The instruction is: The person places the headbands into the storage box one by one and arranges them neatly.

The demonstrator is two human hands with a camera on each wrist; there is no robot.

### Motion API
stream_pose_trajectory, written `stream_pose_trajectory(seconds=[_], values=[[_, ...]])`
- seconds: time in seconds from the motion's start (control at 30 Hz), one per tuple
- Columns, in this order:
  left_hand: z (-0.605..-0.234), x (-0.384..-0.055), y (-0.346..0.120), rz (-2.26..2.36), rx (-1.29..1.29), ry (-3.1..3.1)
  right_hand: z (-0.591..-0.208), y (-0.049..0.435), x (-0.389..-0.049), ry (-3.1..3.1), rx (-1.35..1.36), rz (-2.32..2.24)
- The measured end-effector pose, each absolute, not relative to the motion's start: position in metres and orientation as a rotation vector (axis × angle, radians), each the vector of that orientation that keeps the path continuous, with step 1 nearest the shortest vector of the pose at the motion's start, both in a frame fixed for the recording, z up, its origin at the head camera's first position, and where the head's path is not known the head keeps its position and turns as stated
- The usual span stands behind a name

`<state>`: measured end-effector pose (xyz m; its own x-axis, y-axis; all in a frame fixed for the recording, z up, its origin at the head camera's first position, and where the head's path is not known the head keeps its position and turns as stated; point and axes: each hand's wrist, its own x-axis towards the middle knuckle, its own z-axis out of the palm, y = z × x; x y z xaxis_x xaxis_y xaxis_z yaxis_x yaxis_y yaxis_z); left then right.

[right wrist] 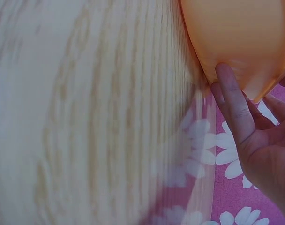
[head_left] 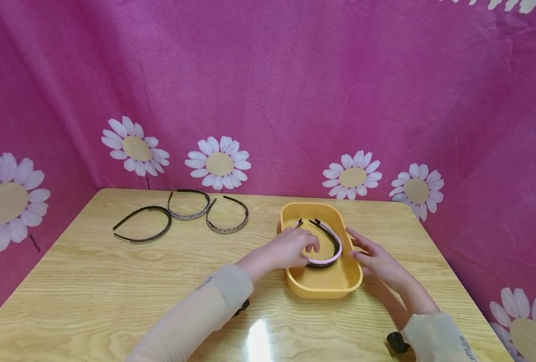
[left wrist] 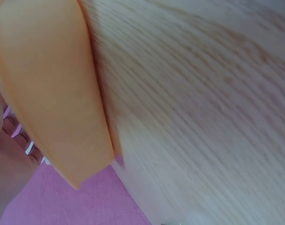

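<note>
A yellow-orange plastic bin stands on the table, also filling the upper left of the left wrist view. Inside lie a pink beaded headband and a black headband, the pink one partly over the black. My left hand reaches over the bin's left rim, fingers curled on the pink headband's near side; the left wrist view shows pink and white bits at the fingers. Against the bin's outer right wall rests my right hand, its fingers extended and touching the plastic.
Three dark headbands lie at the table's back left: a black one, a glittery one touching its neighbours, and another glittery one. A pink cloth with white flowers hangs behind and beside the wooden table.
</note>
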<state>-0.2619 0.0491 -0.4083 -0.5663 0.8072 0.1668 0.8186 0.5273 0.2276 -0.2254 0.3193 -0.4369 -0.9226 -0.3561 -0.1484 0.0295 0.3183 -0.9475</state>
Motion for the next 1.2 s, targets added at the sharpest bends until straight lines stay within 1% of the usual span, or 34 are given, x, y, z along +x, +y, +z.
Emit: stream_pose_trajectory(seconds=[0.2, 0.77, 1.0, 1.2], values=[[-0.4, -0.259, 0.041, -0.518, -1.388, -2.712, -0.438, 0.319, -0.226, 2.254, -0.287, -1.646], [-0.36, -0.243, 0.004, -0.74, -1.294, -2.659, -0.439, 0.32, -0.225, 2.251, -0.307, -1.649], [-0.361, -0.24, -0.016, -0.8, -1.262, -2.539, -0.439, 0.32, -0.225, 2.251, -0.297, -1.654], [-0.367, -0.237, -0.034, -0.819, -1.183, -2.481, -0.438, 0.32, -0.225, 2.265, -0.285, -1.633]])
